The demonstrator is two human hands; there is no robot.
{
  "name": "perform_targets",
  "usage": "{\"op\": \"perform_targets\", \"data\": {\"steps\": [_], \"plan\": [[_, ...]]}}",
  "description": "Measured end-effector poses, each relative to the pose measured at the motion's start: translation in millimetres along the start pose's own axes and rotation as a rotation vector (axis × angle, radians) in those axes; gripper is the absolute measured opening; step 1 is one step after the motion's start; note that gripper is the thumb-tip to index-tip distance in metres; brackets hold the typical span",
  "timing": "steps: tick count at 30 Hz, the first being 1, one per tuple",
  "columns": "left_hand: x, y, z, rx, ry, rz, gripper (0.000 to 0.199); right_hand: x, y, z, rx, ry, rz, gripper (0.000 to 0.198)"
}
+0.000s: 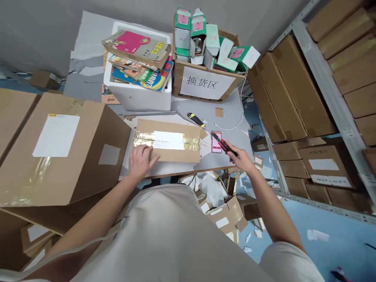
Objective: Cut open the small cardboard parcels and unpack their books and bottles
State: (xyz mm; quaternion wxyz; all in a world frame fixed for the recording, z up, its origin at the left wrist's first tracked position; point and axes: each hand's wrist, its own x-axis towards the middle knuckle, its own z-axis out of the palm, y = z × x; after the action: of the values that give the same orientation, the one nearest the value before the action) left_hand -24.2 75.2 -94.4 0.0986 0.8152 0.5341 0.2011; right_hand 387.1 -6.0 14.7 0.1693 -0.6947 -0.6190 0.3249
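A taped cardboard box (176, 155) with a white label (169, 140) across its top lies on the table in front of me. My left hand (141, 159) rests on the box's near left corner, fingers spread and flat. In my right hand (241, 158) is a red and black box cutter (223, 145), its tip pointing up and left. Beneath the cutter lies a phone (216, 148) with a lit pink screen. A second, yellow and black utility knife (196, 120) lies just behind the box.
Large cartons (55, 168) stand at my left. Behind sit a white foam box (141, 98) of books and a carton (176, 80) of green-white packages. A metal shelf (320, 58) with boxes is at right. Cardboard scraps (226, 215) litter the floor; a white cable (242, 102) crosses the table.
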Motion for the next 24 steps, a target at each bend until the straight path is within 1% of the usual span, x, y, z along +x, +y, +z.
{"op": "perform_targets", "data": {"steps": [2, 4, 6, 9, 12, 17, 21, 24], "plan": [[1, 7, -3, 0.020, -0.025, 0.034, 0.061, 0, 14, 28, 0.301, 0.051, 0.128, 0.061], [3, 16, -4, 0.032, -0.058, 0.089, 0.081, 7, 20, 57, 0.478, 0.081, 0.194, 0.068], [6, 23, -4, 0.053, -0.085, 0.120, 0.094, 16, 22, 80, 0.595, 0.105, 0.216, 0.071], [10, 31, -2, 0.092, -0.114, 0.117, 0.102, 26, 20, 97, 0.697, 0.110, 0.225, 0.070], [12, 34, 0, 0.110, -0.136, 0.093, 0.104, 30, 16, 100, 0.738, 0.092, 0.228, 0.068], [13, 36, 2, 0.117, -0.131, 0.052, 0.104, 28, 15, 97, 0.774, 0.047, 0.203, 0.069], [13, 38, 6, 0.097, -0.123, 0.030, 0.109, 28, 20, 84, 0.703, -0.046, 0.160, 0.066], [15, 40, 8, 0.085, -0.121, -0.013, 0.109, 31, 22, 71, 0.618, -0.128, 0.119, 0.064]]}}
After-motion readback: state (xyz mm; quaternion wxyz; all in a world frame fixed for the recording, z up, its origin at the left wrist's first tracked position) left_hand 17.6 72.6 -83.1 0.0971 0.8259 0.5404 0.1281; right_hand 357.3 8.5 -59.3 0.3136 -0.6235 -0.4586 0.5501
